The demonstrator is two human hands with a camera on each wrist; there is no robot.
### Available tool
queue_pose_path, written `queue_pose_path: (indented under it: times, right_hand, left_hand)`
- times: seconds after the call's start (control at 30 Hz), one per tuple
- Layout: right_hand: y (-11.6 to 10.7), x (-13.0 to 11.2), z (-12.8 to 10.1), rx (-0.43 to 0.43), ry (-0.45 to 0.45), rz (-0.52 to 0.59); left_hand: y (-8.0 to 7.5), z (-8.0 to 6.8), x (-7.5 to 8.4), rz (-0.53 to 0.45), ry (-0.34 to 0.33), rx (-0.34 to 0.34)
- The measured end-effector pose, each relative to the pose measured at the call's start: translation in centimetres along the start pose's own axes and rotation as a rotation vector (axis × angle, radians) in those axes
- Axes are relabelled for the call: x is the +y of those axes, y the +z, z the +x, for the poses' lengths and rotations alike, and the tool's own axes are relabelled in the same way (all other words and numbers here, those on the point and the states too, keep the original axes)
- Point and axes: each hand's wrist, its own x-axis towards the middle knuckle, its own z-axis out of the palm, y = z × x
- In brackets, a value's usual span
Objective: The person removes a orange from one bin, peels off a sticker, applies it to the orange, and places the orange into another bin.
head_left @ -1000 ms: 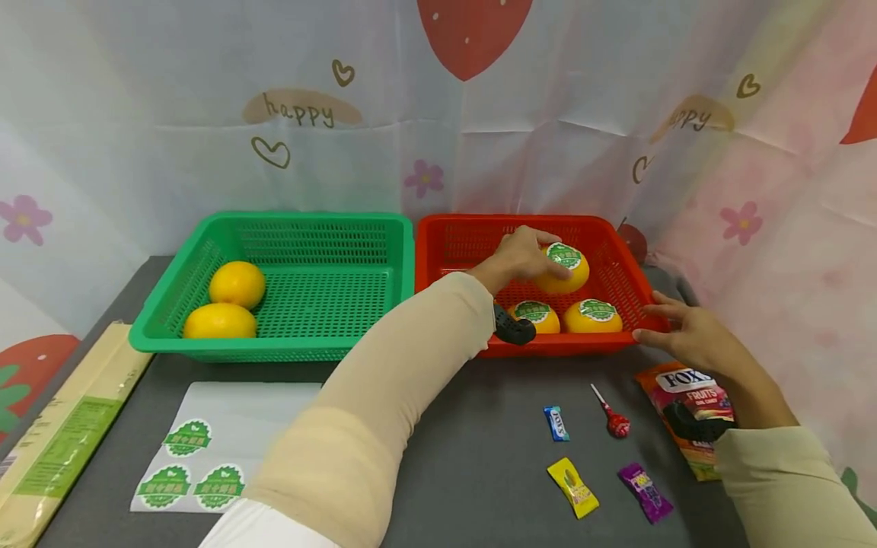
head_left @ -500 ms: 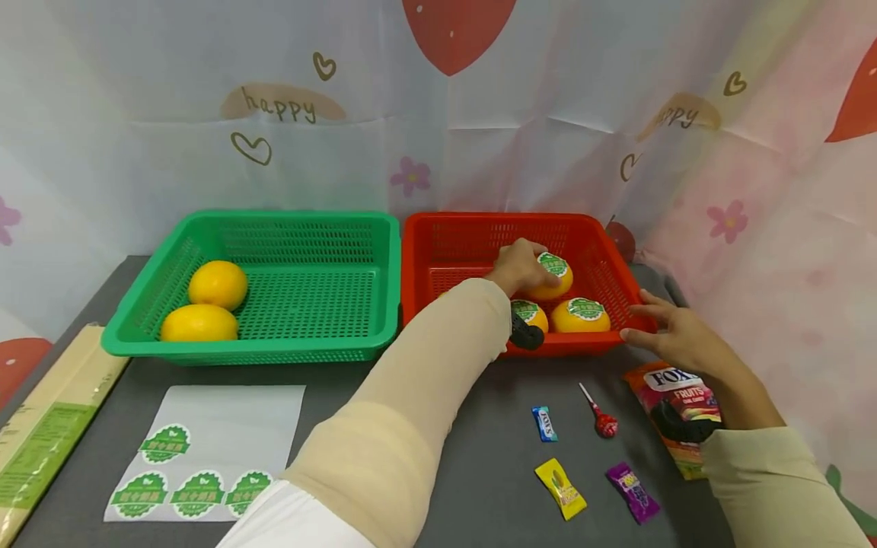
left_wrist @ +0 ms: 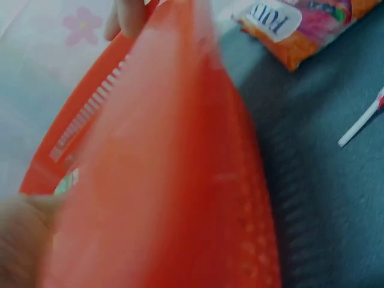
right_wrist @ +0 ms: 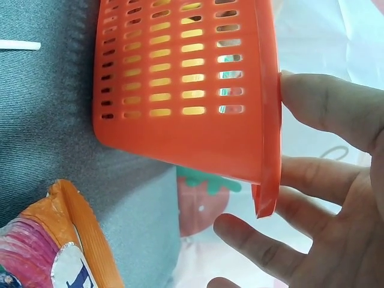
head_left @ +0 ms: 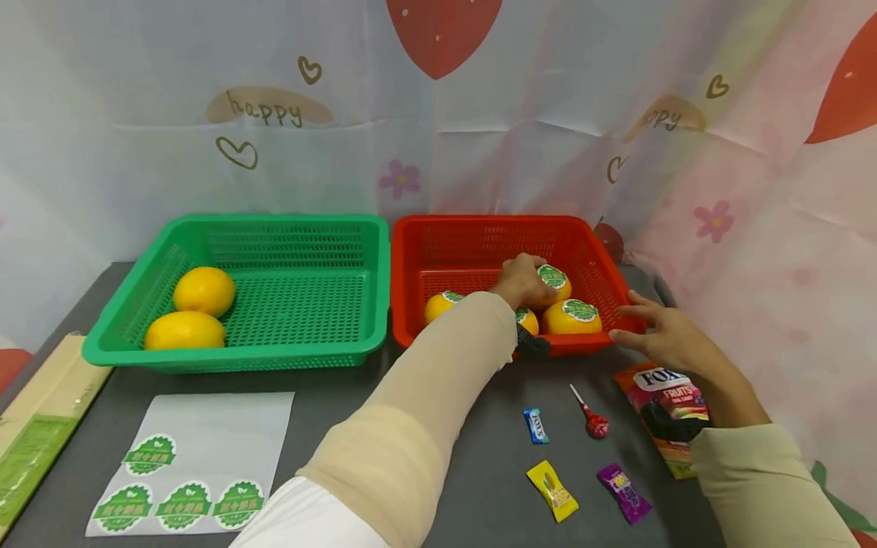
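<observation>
We see two baskets side by side at the back of the desk [head_left: 438, 426]: the left basket [head_left: 236, 350] holds two fruits [head_left: 195, 308], the right basket [head_left: 479, 232] four. A sticker sheet [head_left: 205, 434] lies before the left one; sweets [head_left: 551, 491], a lollipop [head_left: 589, 415] and a bag [head_left: 668, 407] before the right.

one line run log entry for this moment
left hand: holds stickered orange in red basket | right hand: open, fingers against basket's right rim | green basket: two plain oranges
</observation>
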Motion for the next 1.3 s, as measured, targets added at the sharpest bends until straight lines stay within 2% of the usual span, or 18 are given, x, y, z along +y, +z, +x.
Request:
queue_pose_path:
  times: [0.17, 0.3, 0.47, 0.6, 0.77, 0.9, 1.0, 1.2, 1.3]
  right_hand:
    - [0.1, -0.2, 0.1, -0.015, -0.004, 0.003]
    - [-0.1, -0.1, 0.2, -0.019, -0.009, 0.022]
    - [0.3, -0.2, 0.2, -0.021, -0.016, 0.026]
    - [0.3, -0.2, 0.4, -0.033, -0.015, 0.03]
    - [-0.1, 0.0, 0.6, -0.037, -0.015, 0.023]
    - [0.0, 0.1, 0.7, -0.041, -0.004, 0.036]
    - [0.1, 0.2, 0.8, -0.041, 0.002, 0.042]
    - [0.1, 0.3, 0.6, -0.038, -0.001, 0.022]
    - [0.1, 0.3, 0.4, -0.045, 0.009, 0.019]
  left_hand:
    - [0.0, -0.2, 0.1, 0.055, -0.041, -0.029]
    - [-1.4, -0.4, 0.5, 0.123, -0.01, -0.035]
    - [-5.4, -1.7, 0.8, 0.139, 0.108, -0.026]
    - [-9.4, -3.6, 1.5, 0.076, 0.18, -0.028]
    - [-14.3, -7.0, 2.1, -0.041, 0.229, -0.018]
    - [-17.6, -9.6, 1.0, -0.032, 0.235, 0.034]
    - [-19.6, -11.2, -0.4, -0.007, 0.212, 0.071]
    - [-22.9, -14.0, -2.9, -0.06, 0.212, 0.099]
    - [-24.2, -15.4, -3.8, -0.032, 0.213, 0.127]
